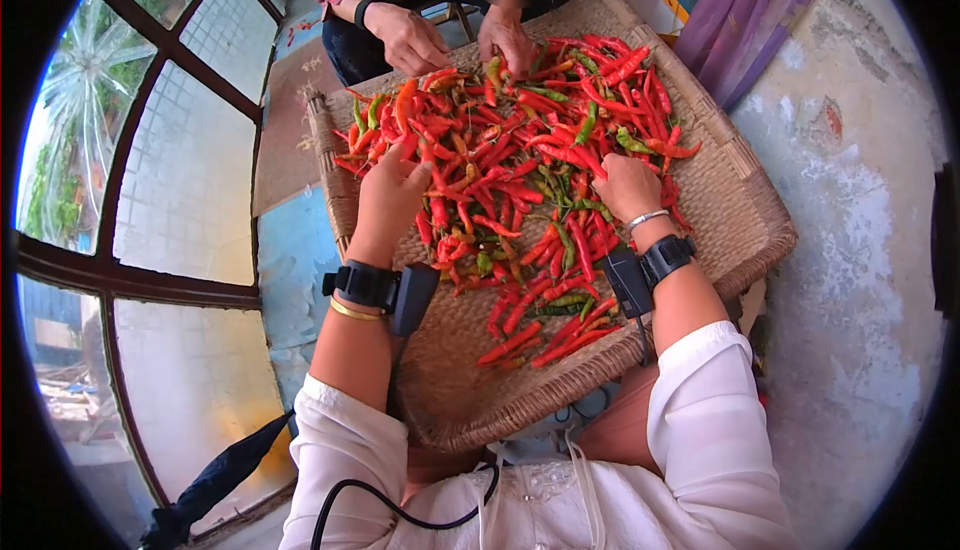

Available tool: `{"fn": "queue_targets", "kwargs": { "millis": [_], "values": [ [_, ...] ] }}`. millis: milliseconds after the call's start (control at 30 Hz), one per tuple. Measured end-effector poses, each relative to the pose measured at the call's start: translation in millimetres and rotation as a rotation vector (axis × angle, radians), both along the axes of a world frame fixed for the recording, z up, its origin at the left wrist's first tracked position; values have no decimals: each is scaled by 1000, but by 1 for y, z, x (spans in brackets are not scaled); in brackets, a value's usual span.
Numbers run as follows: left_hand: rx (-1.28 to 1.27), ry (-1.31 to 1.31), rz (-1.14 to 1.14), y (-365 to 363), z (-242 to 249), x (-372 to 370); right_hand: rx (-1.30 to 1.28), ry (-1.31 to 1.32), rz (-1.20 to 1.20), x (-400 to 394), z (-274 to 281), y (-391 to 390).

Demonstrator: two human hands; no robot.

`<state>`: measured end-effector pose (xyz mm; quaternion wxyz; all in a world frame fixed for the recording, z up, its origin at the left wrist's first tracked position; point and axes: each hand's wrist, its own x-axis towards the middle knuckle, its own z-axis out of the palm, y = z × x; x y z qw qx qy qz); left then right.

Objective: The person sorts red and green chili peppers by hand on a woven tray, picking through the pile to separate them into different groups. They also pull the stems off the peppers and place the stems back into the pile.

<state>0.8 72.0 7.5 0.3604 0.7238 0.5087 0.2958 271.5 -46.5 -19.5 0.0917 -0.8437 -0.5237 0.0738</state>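
A heap of mostly red chili peppers point(490, 165), with some green and orange ones, lies in a woven basket tray point(440, 390). At the left of the heap is my left hand point(390, 195), its thumb and fingers around a red chili pepper point(424, 148); the fingertips are partly hidden. My right hand point(630, 190) is at the right side of the heap. Its curled fingers close on a red chili pepper point(590, 161). Several red and green chili peppers point(570, 325) are spread between my forearms, toward the near edge.
Across the tray another person's two hands point(408, 40) point(505, 42) reach into the far peppers. A framed window point(185, 170) stands at left, with a dark folded umbrella point(220, 475) below. A worn wall point(850, 250) and purple curtain point(745, 15) are at right.
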Motion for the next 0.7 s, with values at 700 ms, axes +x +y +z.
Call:
{"fn": "queue_targets", "kwargs": {
  "millis": [700],
  "values": [
    [154,258,-509,-56,38,30,167,1067,159,-17,63,-12]
  ]
}}
